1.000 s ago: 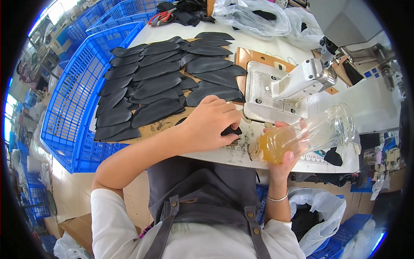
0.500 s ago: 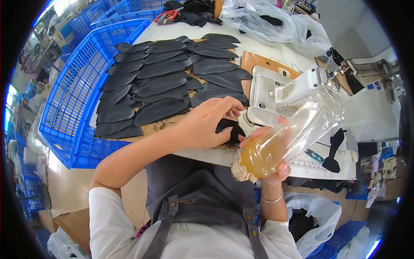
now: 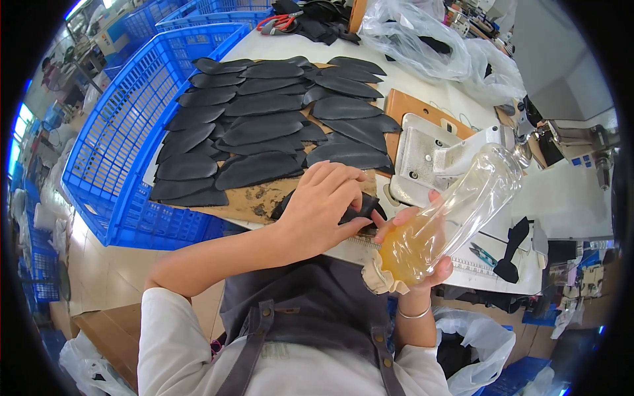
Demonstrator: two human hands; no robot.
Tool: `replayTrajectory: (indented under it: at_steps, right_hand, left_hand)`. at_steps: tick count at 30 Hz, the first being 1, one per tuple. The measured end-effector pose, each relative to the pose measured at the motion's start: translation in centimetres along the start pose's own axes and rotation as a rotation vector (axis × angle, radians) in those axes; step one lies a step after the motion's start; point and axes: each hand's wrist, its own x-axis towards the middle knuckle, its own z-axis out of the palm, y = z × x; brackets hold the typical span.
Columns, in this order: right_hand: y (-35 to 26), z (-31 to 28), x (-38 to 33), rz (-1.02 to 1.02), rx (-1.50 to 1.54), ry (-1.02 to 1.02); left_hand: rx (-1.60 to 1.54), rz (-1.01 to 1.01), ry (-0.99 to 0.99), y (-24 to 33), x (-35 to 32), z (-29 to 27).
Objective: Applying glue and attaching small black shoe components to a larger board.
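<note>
My right hand (image 3: 441, 269) is wrapped around a clear plastic bottle (image 3: 472, 191) with amber liquid. The bottle is tilted, its base up to the right and its neck end low, covered with crumpled beige wrapping (image 3: 378, 276). Curled over a black leather-like piece (image 3: 360, 210) at the front edge of the board, my left hand (image 3: 323, 204) holds it with thumb and fingers close to the right fingertips. Part of the piece is hidden under the hand. Behind it, many overlapping black curved pieces (image 3: 264, 103) lie in columns on a stained brown board (image 3: 254, 198).
A blue plastic crate (image 3: 122, 142) stands at the left. On the right are a white sewing machine (image 3: 462, 158), small teal-handled snips (image 3: 484, 255) and a black cut piece (image 3: 508, 264). Red-handled scissors (image 3: 281, 23) and clear plastic bags (image 3: 422, 49) lie at the back.
My left hand has come down over the black piece, its fingers now closed on it. The bottle's neck end has dropped slightly. The whole view has shifted a little.
</note>
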Motion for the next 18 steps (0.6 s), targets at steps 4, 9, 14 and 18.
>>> replayTrajectory:
  at_steps: [4,9,14,18]
  right_hand:
    - [0.1,0.1,0.0,-0.003,-0.009,0.014]
    - [0.1,0.1,0.0,0.019,-0.034,0.014]
    - [0.0,-0.4,0.0,0.046,-0.073,0.020]
    - [-0.1,-0.5,0.4,0.032,-0.150,-0.076]
  left_hand:
    - [-0.035,-0.005,-0.005,-0.2,-0.2,0.0]
    - [-0.159,-0.156,-0.002,-0.2,0.0,-0.7]
    - [-0.487,-0.519,0.196,-2.1,0.3,-7.9]
    - [-0.349,-0.557,0.375,-3.5,1.2,-13.5]
